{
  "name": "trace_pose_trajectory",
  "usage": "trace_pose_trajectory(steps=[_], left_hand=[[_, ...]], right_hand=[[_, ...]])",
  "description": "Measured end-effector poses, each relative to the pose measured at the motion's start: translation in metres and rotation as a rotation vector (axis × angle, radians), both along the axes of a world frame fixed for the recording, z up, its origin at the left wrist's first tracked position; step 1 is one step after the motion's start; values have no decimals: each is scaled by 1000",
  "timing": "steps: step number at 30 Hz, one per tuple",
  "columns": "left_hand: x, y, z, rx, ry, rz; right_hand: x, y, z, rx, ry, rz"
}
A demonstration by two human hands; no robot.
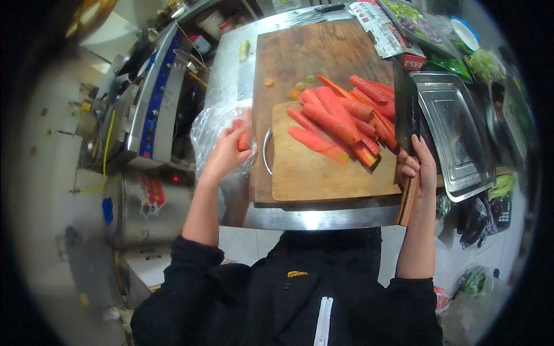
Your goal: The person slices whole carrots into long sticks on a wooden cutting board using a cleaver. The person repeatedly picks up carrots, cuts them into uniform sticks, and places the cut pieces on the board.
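Peeled carrots, some cut lengthwise, lie piled on a light wooden cutting board with a metal handle, which rests on a larger, darker board. At the left edge, my left hand is closed around a reddish carrot piece over a clear plastic bag. On the right, my right hand grips the wooden handle of a cleaver, its dark blade pointing away from me beside the carrots. Small carrot ends lie on the dark board behind the pile.
A metal tray sits right of the boards. Behind it are a tray of chopped vegetables and a red box. A black-handled knife lies at the far edge. A stove counter stands to the left.
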State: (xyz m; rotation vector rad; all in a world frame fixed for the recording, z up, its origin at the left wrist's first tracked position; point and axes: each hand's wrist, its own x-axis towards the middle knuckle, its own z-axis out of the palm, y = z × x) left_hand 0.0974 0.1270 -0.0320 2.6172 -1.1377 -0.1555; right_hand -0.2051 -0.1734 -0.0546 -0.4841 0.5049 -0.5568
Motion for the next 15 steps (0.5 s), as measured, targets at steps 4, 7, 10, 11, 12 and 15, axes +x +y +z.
trace_pose_trajectory(steps=[4,7,10,11,12,15], left_hand=[[4,-11,-12,25,22,37],[23,-9,-12,-306,411,302],[37,-6,-12,-313,526,502],[38,-7,-11,-267,525,586],[36,-10,-14,-189,389,593],[29,-24,-14,191,19,333]], right_hand=[[0,2,5,-40,40,30],[-2,2,8,-44,29,70],[-3,1,9,-46,69,87],[-2,1,10,-73,58,105],[-2,1,10,-68,61,117],[-1,1,13,-28,90,90]])
